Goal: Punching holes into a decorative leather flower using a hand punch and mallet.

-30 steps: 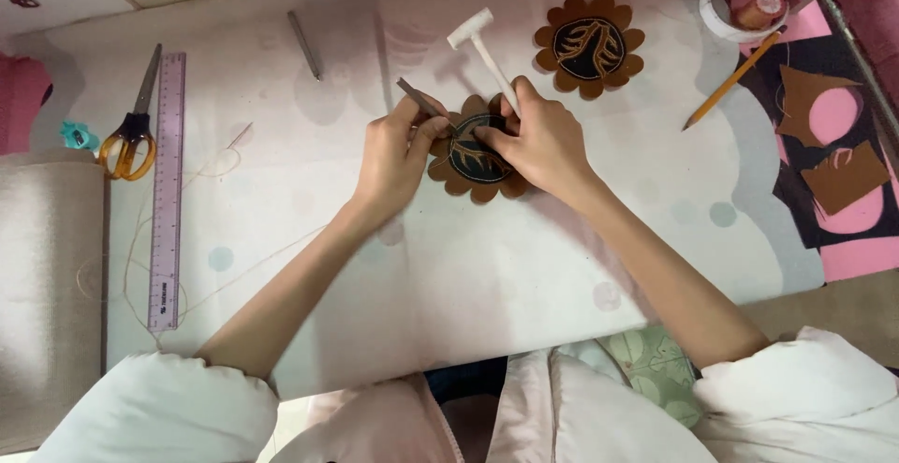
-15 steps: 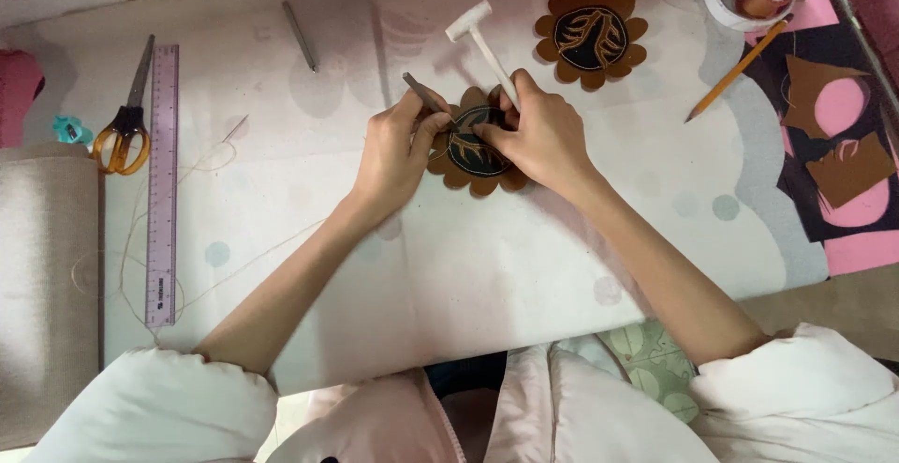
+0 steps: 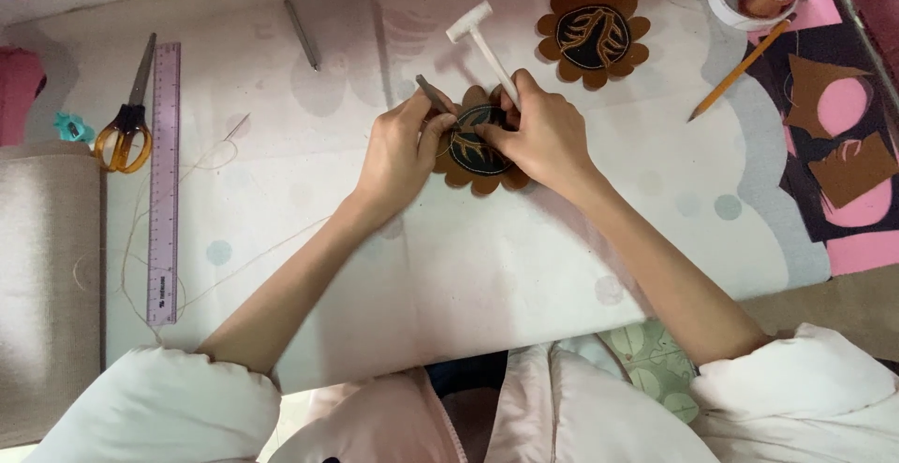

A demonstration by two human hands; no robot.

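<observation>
**Both hands closed over a scalloped leather piece**

A brown flower-shaped leather piece (image 3: 476, 156) with a dark centre is held flat on the pale work mat (image 3: 487, 266), just above the middle of the view. The left hand (image 3: 401, 156) is curled at its 9 o'clock edge, the fingers pinched around a thin grey metal tool (image 3: 431, 93) that slants up toward 11 o'clock. The right hand (image 3: 543, 135) is pressed over the piece's 3 o'clock side, fingertips bent in onto the dark centre — whether something small is gripped between them cannot be told.

A white mallet (image 3: 482, 44) lies at 12 o'clock of the piece, its handle running under the right hand's fingers. A second flower-shaped piece (image 3: 593, 35) rests at 1 o'clock, well apart. A pencil (image 3: 740, 70) lies at 2 o'clock. At 9 o'clock, far left, a purple ruler (image 3: 163, 182) and orange-handled scissors (image 3: 126, 117) are laid side by side — a loose thread (image 3: 234, 257) trails across the mat between them and the left forearm.
</observation>
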